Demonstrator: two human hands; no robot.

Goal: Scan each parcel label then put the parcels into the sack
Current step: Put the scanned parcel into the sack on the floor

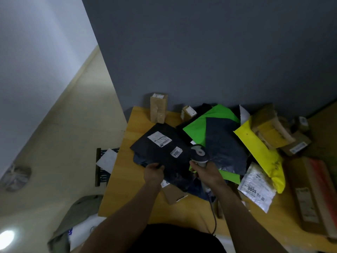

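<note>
From the head camera, the left hand [153, 172] pinches the near edge of a black parcel [160, 148], fingers folded over it, holding it tilted up above the wooden table [125, 161]. Two white labels face up on that parcel: a larger shipping label [159, 139] far from the hand, and a smaller label [176, 152] printed "3004" nearer to it. The right hand [207, 171] is wrapped around the grip of a handheld scanner [199, 155], whose head sits just right of the small label; its cable [213, 214] trails down toward the person. Beyond and right of the right hand lie more parcels: a green mailer [198, 125], a dark grey mailer [224, 147], a yellow mailer [262, 154], and a white mailer [255, 189] marked "3005". Past the left hand, a brown box [158, 107] stands at the table's far edge. Below and left of the left hand, on the floor, lies a white sack [82, 229].
</note>
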